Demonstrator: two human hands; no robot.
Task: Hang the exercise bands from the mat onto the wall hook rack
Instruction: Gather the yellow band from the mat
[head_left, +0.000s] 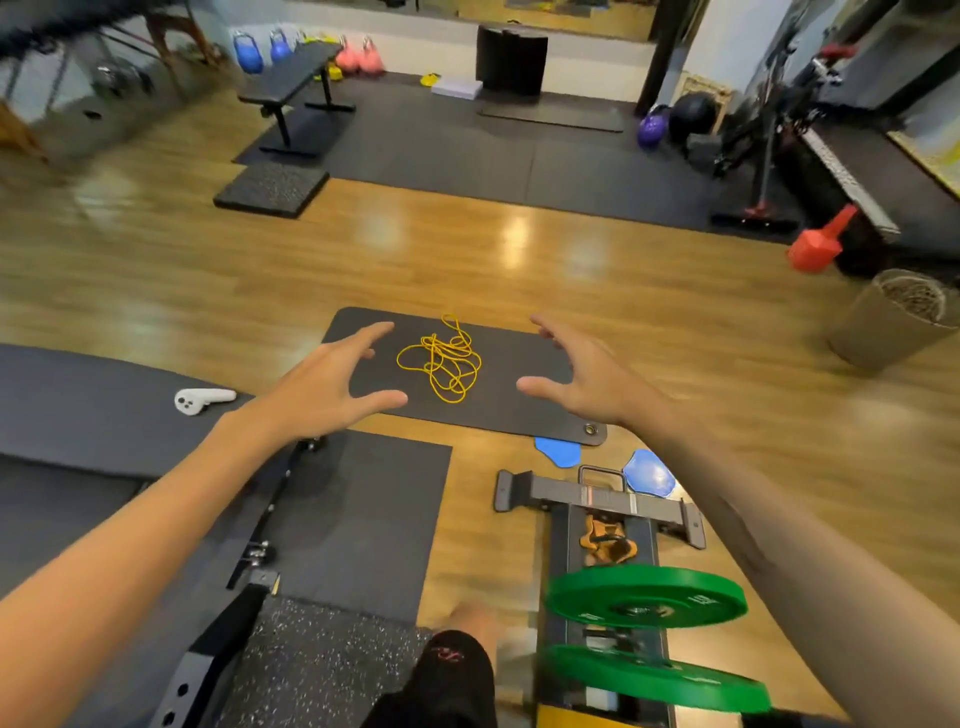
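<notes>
The yellow exercise bands (440, 359) lay in a loose tangle on the small dark mat (530, 410), a little toward its 11 o'clock half, with one loop trailing off toward 12 o'clock. They sat on the floor in open space, so they could be reached from either side without anything in the way.

Both hands were stretched out over the mat with fingers spread and empty. The left hand (332, 382) hung at 9 o'clock of the tangle and the right hand (582, 371) at 3 o'clock, palms turned toward each other, neither touching the bands. Held that way, they looked set to close in from both sides and scoop the whole bundle at once, which would suit thin loops that could slip through a one-handed pinch.

No wall hook rack could be made out in this view, so the task appeared to be at its very start, with the pick-up not yet made.

A white controller (200, 400) rested on the larger mat at 9 o'clock of the left hand. Two green weight plates (647, 600) sat on a frame at 5 o'clock, close by the right forearm. Tangled loops could snag on each other when lifted, so sorting them before hanging would probably be needed.
</notes>
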